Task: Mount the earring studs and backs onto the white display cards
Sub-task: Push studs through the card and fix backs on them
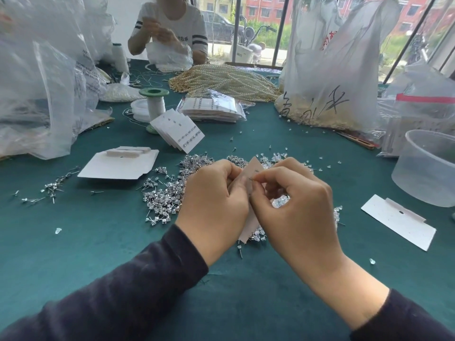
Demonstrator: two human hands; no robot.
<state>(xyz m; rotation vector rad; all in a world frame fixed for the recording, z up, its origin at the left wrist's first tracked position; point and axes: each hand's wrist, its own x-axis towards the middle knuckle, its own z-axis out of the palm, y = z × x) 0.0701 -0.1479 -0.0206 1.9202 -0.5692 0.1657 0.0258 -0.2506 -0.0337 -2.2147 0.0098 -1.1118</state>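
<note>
Above the table (98, 242) near its front edge, your left hand (216, 203) grips a white display card (256, 166) as your right hand (295, 207) pinches a stud (251, 179) against it, while a few filled cards (179, 134) lean farther back and heaps of loose studs (167, 195) and clear backs (278, 157) await mounting.

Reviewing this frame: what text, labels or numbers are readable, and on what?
Nothing reads cleanly.
Large plastic bag, right: black handwritten characters, red print above, both illegible.
Clear bag, left: small print, blurred.
Opposite person's shirt: characters too small.
White display cards: no print seen.
</note>
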